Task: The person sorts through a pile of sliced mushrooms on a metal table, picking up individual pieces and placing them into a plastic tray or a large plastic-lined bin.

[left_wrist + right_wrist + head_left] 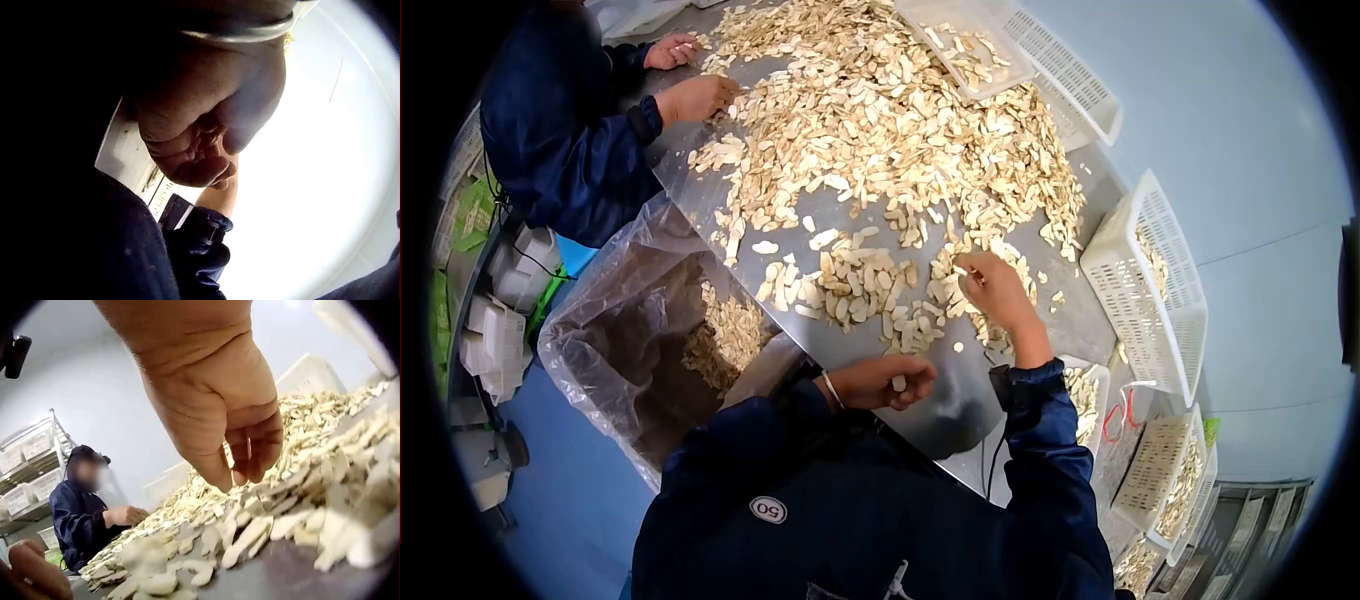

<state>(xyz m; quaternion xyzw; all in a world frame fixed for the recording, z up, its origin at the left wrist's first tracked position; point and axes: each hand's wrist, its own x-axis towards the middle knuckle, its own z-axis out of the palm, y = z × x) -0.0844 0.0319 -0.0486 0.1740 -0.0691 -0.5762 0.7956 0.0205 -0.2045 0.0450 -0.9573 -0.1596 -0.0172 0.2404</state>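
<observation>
On the metal table lie many pale, flat, dried-looking slices, gathered in small groups near the front edge. My left hand, palm turned up near that edge, has its fingers curled round a pale slice. In the left wrist view the same hand is dark, and its palm is mostly hidden. My right hand reaches down to the slices right of these groups. From the right wrist, the hand's fingers point loosely downward at the slices, with no slice visible between them and the thumb.
A large heap of slices covers the table's far part. Across at left, another person handles slices. A plastic-lined bin stands below the left edge. White perforated baskets line the right side, and a clear tub lies on the heap.
</observation>
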